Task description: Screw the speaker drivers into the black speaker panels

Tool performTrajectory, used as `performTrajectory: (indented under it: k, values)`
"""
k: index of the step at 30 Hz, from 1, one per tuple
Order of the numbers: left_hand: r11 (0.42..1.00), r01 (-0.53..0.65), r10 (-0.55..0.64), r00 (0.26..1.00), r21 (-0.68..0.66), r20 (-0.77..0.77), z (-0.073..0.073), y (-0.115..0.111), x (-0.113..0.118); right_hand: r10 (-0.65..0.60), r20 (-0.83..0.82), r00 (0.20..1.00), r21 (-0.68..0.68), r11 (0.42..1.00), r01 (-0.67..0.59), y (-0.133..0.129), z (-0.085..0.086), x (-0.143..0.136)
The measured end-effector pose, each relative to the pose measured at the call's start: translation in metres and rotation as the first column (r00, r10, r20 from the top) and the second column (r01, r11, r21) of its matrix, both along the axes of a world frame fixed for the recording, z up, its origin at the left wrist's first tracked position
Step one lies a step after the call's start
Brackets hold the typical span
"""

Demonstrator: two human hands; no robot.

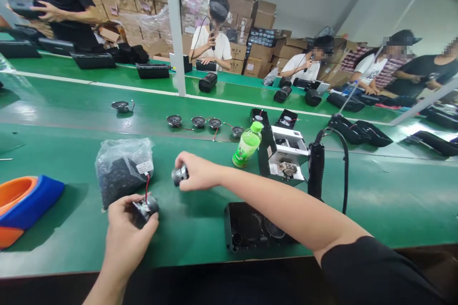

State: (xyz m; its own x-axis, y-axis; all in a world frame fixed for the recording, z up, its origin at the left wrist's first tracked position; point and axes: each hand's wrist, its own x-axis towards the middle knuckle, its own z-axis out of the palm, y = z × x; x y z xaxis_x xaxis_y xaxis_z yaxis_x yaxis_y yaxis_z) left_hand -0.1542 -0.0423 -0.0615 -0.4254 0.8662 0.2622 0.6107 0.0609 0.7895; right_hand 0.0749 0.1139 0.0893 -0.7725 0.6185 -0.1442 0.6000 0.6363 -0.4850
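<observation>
My left hand (130,231) is closed around a small round speaker driver (147,207) with a red wire standing up from it, near the front of the green bench. Further right, my right hand (196,171) grips a second speaker driver (178,176) by its side, held above the bench. Just behind my left hand lies a clear plastic bag (123,167) of small black parts with a white label. Under my right forearm sits a black speaker housing (246,228), partly covered by the arm.
Several loose speaker drivers (174,120) lie farther back. A green-capped bottle (247,145) stands beside an open white box (288,150) and a black corded power tool (316,167). An orange and blue holder (30,205) is at left. Several people work across the bench.
</observation>
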Motion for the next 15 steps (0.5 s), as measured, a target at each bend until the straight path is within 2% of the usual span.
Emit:
performTrajectory:
  k: [3,6,8,11,15]
  values:
    - [1.000,0.016,-0.016,1.000,-0.023,0.001,0.003,0.005,0.020,-0.137,-0.037,0.990,-0.009,0.991,0.137,0.020,-0.023,0.018]
    - [0.998,0.019,-0.022,0.999,-0.067,-0.050,0.006,-0.001,0.020,-0.178,-0.018,0.984,-0.002,0.984,0.178,0.024,-0.040,0.036]
    - [0.996,0.031,-0.038,0.995,-0.080,-0.092,0.005,-0.012,0.013,-0.167,0.038,0.985,-0.003,0.986,0.168,0.024,-0.041,0.048]
    - [0.991,0.103,-0.117,0.978,-0.087,-0.175,0.000,-0.032,0.002,-0.147,0.149,0.978,0.009,0.989,0.147,0.023,-0.030,0.063]
    - [0.934,0.347,-0.357,0.888,-0.086,-0.290,-0.002,-0.043,-0.015,-0.183,0.240,0.953,0.089,0.982,0.166,0.017,-0.020,0.062]
